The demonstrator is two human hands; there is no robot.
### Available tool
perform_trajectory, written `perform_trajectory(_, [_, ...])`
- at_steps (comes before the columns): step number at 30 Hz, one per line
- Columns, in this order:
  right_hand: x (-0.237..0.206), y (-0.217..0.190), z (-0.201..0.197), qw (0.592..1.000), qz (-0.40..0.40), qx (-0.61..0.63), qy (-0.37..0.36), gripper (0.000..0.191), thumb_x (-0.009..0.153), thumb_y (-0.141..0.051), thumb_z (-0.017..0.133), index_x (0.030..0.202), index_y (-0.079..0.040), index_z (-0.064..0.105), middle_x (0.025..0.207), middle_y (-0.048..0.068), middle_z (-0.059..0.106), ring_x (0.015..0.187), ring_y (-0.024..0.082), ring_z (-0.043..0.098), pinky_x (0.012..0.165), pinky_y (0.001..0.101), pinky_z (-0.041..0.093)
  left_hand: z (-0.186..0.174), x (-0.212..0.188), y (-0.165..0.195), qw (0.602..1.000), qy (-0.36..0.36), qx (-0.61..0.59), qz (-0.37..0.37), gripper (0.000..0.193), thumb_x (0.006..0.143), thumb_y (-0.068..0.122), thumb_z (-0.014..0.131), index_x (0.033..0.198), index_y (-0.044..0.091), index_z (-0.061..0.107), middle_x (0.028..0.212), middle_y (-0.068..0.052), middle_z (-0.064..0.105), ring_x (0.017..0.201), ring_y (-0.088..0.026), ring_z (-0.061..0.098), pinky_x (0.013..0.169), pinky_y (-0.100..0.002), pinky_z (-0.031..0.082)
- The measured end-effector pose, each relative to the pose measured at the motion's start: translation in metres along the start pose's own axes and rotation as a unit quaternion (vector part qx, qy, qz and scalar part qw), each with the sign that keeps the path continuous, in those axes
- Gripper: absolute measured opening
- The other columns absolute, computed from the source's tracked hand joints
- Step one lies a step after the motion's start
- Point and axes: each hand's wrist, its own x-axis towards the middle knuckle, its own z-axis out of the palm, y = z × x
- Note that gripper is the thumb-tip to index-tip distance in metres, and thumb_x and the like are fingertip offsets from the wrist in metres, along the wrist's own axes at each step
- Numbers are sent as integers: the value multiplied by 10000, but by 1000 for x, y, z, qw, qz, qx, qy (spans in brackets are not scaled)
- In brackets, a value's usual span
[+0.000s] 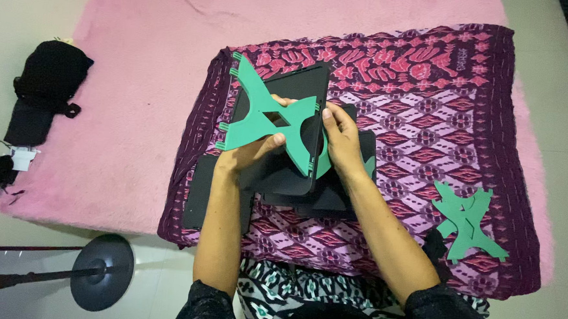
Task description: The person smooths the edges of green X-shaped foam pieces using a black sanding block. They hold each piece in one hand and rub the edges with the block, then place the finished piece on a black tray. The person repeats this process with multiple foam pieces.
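Both hands work at frame centre over a purple-and-pink patterned woven cloth (429, 115) spread on a fluffy pink rug (131, 106). Left hand (248, 154) closed around the lower edge of a green X-shaped flat foam cutout (270, 117), thumb on its front face, fingers behind. Right hand (340, 136) at 3 o'clock of that cutout, fingers pressed flat against the side of the cutout and against the black rectangular foam panel (294, 92) standing tilted behind it; grip not fully visible, so cannot tell if it is clamped or only pressing. More flat black foam boards (201, 194) lie under and at 7 o'clock of the hands, on the cloth. A second pile of green X-shaped foam cutouts (468, 221) lies flat on the cloth at 4 o'clock, well apart from the hands. At 9 o'clock, off the rug edge, a black fabric bundle (48, 76). At 7 o'clock, a dark round stand base (102, 271) on the pale floor.
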Motion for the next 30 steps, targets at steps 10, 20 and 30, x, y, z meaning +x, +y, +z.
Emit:
perform_trajectory(10, [-1, 7, 2, 999, -22, -24, 15, 451, 1102, -243, 540, 1450, 43, 560, 1387, 127, 650, 1237, 142, 609, 1073, 275, 468, 5, 7, 15, 998, -9, 54, -24, 577, 943, 288, 819, 1408, 133, 513, 1585, -113, 534, 1470, -277, 516, 1185, -447, 508])
perform_trajectory(20, [-6, 2, 5, 988, -31, -141, 57, 427, 1124, -256, 492, 1387, 41, 648, 1271, 132, 696, 1153, 140, 633, 1013, 281, 494, 24, 7, 9, 996, -10, 48, -74, 650, 866, 253, 845, 1386, 88, 492, 1564, -77, 538, 1215, -196, 569, 1011, -393, 573])
perform_trajectory(30, [-14, 1, 3, 988, -89, -122, 23, 368, 1111, -338, 463, 1366, -75, 504, 1462, 163, 562, 1356, 260, 531, 1179, 370, 391, 51, -22, -4, 972, 186, -99, -102, 387, 969, 187, 759, 1252, -13, 586, 978, -40, 636, 836, -87, 596, 680, -239, 516])
